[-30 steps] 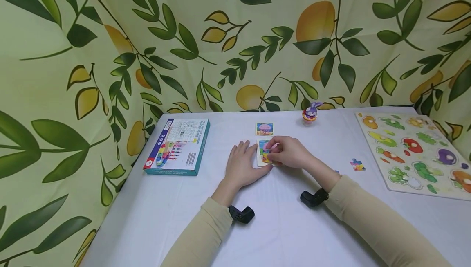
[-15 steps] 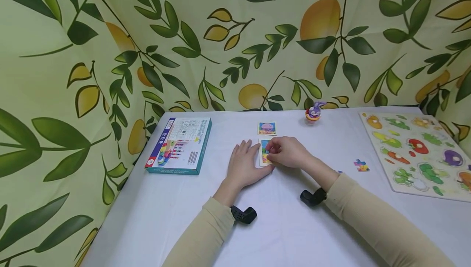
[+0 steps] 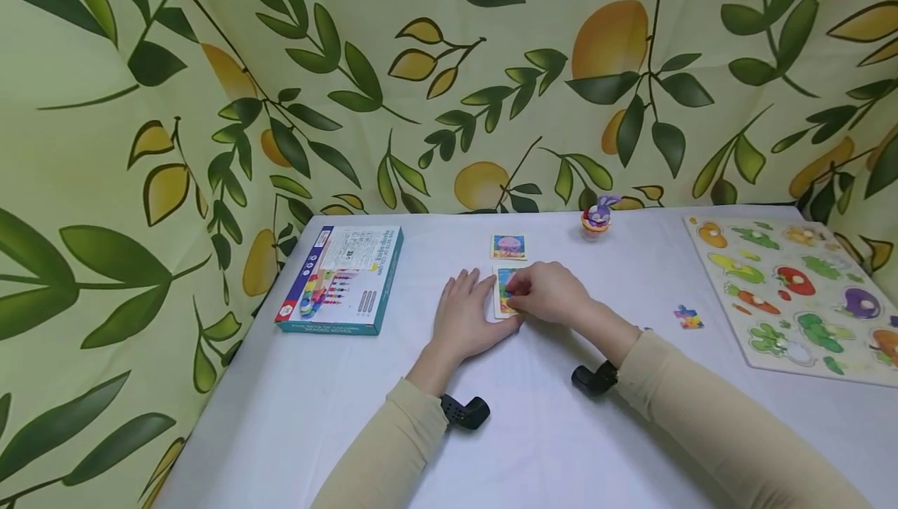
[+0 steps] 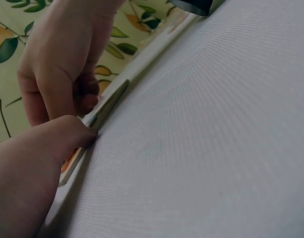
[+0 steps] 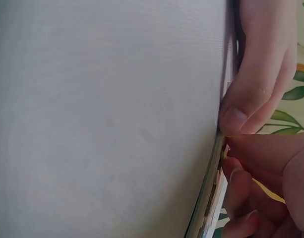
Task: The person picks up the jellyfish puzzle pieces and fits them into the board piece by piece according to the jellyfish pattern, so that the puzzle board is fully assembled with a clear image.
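A small jigsaw puzzle point(image 3: 502, 291) in a pale frame lies on the white table between the hands. My left hand point(image 3: 463, 318) rests spread beside its left side, thumb at its near edge; the left wrist view shows the thumb point(image 4: 75, 134) touching the frame's edge. Over the puzzle's right part, my right hand point(image 3: 550, 292) has its thumb and fingers pinched together on a puzzle piece, mostly hidden by the fingers. Behind the puzzle lies a small picture card point(image 3: 508, 245) with a pink figure. A loose puzzle piece point(image 3: 688, 317) lies to the right.
A flat box point(image 3: 344, 279) lies at the left. A purple rabbit toy point(image 3: 596, 218) stands at the back. On the right lies a large vegetable board point(image 3: 793, 291). Another blue piece point(image 3: 648, 329) shows partly beside the right sleeve. A leaf-patterned curtain point(image 3: 421, 104) closes the back.
The right hand's fingers have shifted slightly over the puzzle, and the pink patch seen at the fingertips earlier is now covered. The left hand stays in place; the head view has turned a little.
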The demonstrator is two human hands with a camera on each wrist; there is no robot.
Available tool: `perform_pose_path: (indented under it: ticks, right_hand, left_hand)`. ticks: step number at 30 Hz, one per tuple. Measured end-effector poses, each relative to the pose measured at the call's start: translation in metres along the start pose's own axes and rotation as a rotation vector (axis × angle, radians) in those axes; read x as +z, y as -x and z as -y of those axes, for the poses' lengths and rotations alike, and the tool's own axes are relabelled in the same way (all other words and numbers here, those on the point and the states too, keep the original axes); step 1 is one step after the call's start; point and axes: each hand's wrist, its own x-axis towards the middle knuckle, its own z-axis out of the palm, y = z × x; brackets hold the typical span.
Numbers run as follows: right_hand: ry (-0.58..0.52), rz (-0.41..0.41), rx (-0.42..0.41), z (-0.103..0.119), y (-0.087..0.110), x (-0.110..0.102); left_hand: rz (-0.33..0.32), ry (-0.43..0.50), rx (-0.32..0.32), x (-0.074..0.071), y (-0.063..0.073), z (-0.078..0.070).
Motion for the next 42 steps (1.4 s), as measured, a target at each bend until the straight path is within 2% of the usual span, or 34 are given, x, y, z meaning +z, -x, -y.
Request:
perform_pose_path:
  ticks: [11, 17, 22, 31, 37, 42]
  right_hand:
    - [0.19, -0.041, -0.091, 0.005, 0.002, 0.0]
    - [0.208, 0.004, -0.085, 0.013, -0.001, 0.0]
    - [0.237, -0.002, -0.096, 0.015, 0.0, -0.001]
    - [0.254, 0.012, -0.124, 0.01, 0.005, -0.001]
    - [0.209, 0.051, -0.14, 0.004, 0.007, -0.003]
    - [0.307, 0.045, -0.176, 0.009, 0.007, -0.004]
  left_hand:
    - [-0.001, -0.008, 0.002, 0.001, 0.0, -0.001]
    - [-0.013, -0.015, 0.009, 0.0, 0.0, 0.003]
    - [-0.031, 0.01, 0.028, 0.0, 0.002, 0.005]
    - [-0.015, 0.024, 0.038, 0.001, 0.003, 0.001]
    - [-0.007, 0.015, 0.032, 0.001, 0.003, 0.0]
    - [-0.018, 0.022, 0.032, 0.0, 0.003, 0.0]
